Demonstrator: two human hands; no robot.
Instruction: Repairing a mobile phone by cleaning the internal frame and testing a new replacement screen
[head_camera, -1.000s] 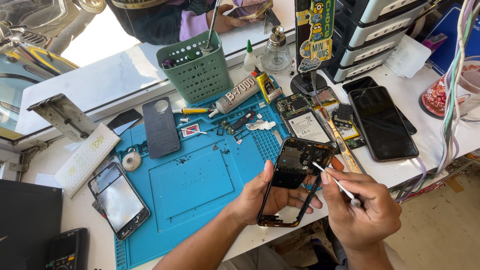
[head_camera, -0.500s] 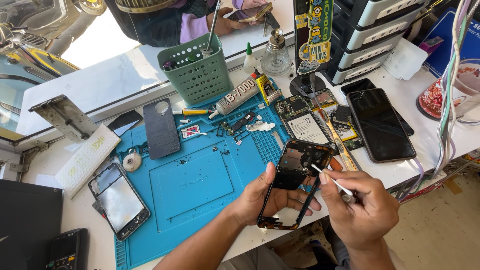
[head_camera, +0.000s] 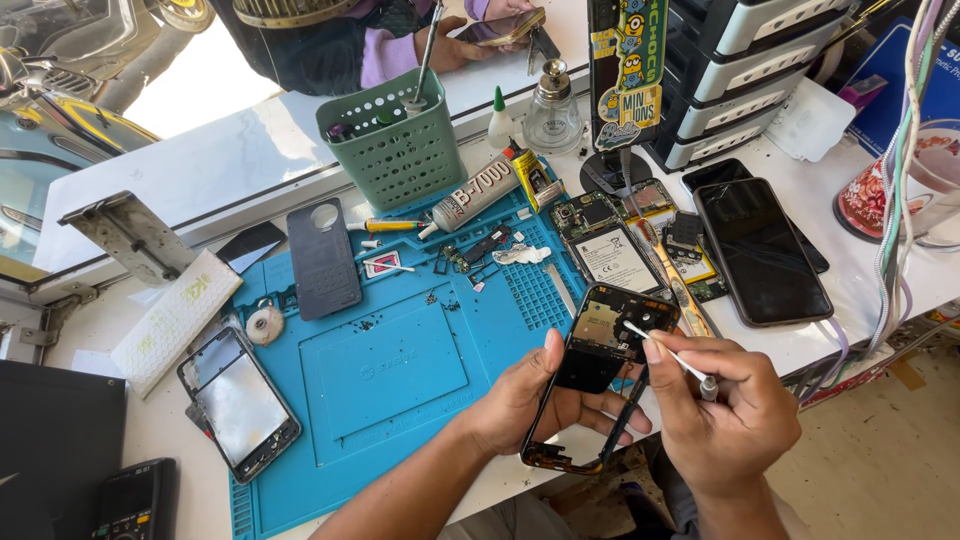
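Left hand (head_camera: 530, 400), palm up at the front edge of the counter, fingers clamped around the open phone frame (head_camera: 600, 375), tilted over the near right corner of the blue work mat (head_camera: 400, 370). Right hand (head_camera: 725, 415), just beside it, fingers pinched together on a thin white-tipped tool (head_camera: 665, 352), tip touching the frame's upper end. Compared with half a second earlier: same grips, frame and tool nearly unmoved. Black phone (head_camera: 760, 250) lying face up near the right edge.
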